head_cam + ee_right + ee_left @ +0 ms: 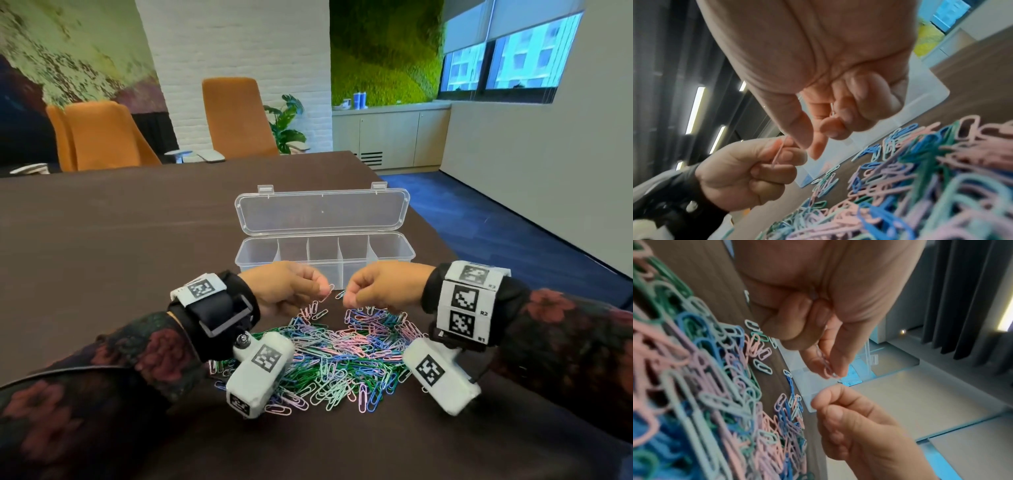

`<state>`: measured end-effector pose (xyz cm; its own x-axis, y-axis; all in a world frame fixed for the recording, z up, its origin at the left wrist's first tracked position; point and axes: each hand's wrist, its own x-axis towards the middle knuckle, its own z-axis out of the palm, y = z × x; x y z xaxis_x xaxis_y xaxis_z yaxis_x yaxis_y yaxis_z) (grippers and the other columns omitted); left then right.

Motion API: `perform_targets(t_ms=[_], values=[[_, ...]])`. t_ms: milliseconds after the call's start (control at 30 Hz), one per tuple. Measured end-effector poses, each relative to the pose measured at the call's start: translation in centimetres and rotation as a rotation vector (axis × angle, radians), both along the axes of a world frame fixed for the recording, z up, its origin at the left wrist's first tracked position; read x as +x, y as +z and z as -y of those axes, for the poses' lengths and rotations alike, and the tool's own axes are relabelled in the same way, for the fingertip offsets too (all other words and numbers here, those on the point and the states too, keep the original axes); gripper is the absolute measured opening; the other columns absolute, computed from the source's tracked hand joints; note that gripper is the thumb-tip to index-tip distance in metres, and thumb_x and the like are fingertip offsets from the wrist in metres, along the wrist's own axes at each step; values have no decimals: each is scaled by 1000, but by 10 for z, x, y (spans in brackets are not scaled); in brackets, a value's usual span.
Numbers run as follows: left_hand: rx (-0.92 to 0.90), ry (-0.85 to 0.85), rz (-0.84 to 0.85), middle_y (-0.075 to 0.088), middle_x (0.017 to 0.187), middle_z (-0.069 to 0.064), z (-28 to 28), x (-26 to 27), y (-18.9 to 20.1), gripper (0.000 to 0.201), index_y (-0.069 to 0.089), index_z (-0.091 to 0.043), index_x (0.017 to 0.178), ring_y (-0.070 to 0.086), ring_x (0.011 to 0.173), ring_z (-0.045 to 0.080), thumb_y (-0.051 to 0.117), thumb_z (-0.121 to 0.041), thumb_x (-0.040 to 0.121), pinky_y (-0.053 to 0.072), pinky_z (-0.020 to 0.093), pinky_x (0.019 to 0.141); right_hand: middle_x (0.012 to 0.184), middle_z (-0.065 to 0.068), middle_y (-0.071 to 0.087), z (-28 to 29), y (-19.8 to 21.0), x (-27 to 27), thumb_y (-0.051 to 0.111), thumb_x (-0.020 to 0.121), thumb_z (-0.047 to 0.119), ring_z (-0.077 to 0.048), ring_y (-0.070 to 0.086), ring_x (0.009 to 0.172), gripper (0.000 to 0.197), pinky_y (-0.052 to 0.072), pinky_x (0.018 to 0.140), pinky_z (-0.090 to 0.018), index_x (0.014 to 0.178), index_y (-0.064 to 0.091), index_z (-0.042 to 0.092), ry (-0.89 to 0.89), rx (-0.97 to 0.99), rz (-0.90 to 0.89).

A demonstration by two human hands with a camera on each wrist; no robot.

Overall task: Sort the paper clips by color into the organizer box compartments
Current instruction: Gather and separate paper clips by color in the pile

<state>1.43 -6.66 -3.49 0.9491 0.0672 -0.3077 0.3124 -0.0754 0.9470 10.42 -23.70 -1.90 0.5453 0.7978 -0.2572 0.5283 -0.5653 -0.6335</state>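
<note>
Only "R1", "R2" on right wristband (464, 301)

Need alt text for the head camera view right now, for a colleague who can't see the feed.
Both hands hover with curled fingers over a heap of mixed-color paper clips on a dark table; the left hand pinches a pink clip, and what the right hand holds is unclear. Just beyond stands a clear organizer box, lid open, its compartments apparently empty.
</note>
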Motion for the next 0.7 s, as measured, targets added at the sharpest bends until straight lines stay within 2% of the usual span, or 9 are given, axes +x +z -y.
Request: perform_targets(t_ms=[67, 133, 200, 300, 400, 467, 567, 700], values=[[-154, 72, -2, 51, 53, -6, -2, -4, -2, 13, 59, -9, 84, 24, 38, 0, 51, -1, 90, 14, 11, 34, 48, 13, 50, -4, 3, -2, 57, 91, 16, -2, 37, 42, 15, 32, 40, -16, 81, 65, 23, -53, 51, -64], [-248, 105, -2, 51, 54, -6, -5, -7, -3, 13, 62, -8, 90, 25, 37, 0, 50, -5, 92, 15, 10, 35, 56, 6, 45, -10, 4, -5, 57, 91, 14, -6, 33, 44, 9, 26, 37, -16, 86, 65, 15, -120, 127, -189], [-315, 132, -5, 51, 58, -6, -6, -10, -4, 12, 62, -10, 87, 26, 37, 1, 50, -8, 91, 16, 10, 37, 61, 0, 41, -15, 3, -5, 56, 89, 14, -9, 30, 46, 9, 23, 35, -17, 89, 64, 9, -227, 223, -363], [-453, 169, -9, 51, 62, -4, -10, -15, -8, 6, 59, -13, 83, 30, 37, 2, 56, -14, 78, 22, 10, 36, 61, -3, 41, -18, 0, -4, 48, 95, 17, -10, 34, 44, 19, 27, 36, -17, 85, 61, 8, -342, 355, -620], [-489, 219, -21, 54, 61, -3, -12, -20, -15, 7, 58, -11, 83, 33, 37, 3, 52, -12, 87, 27, 12, 35, 59, -2, 40, -18, -4, -5, 41, 99, 22, -9, 36, 41, 27, 29, 35, -16, 82, 58, 8, -403, 414, -771], [-458, 226, -15, 55, 60, -2, -11, -22, -18, 14, 58, -10, 84, 34, 38, 3, 48, -11, 94, 27, 11, 36, 60, -1, 38, -20, -8, -8, 46, 97, 20, -8, 33, 41, 22, 26, 34, -15, 82, 58, 9, -399, 371, -720], [-394, 222, 16, 57, 61, -2, -10, -23, -19, 15, 59, -9, 87, 36, 41, 3, 46, -9, 95, 29, 12, 38, 61, 0, 37, -28, -13, -16, 58, 90, 15, -9, 29, 45, 7, 23, 36, -17, 84, 56, 12, -317, 260, -537], [-238, 173, 64, 62, 65, -2, -10, -25, -15, 19, 61, -7, 93, 47, 46, 3, 43, 0, 96, 35, 11, 41, 64, 1, 41, -34, -11, -21, 55, 92, 17, -9, 32, 49, 7, 27, 39, -17, 85, 55, 15, -210, 149, -314]])
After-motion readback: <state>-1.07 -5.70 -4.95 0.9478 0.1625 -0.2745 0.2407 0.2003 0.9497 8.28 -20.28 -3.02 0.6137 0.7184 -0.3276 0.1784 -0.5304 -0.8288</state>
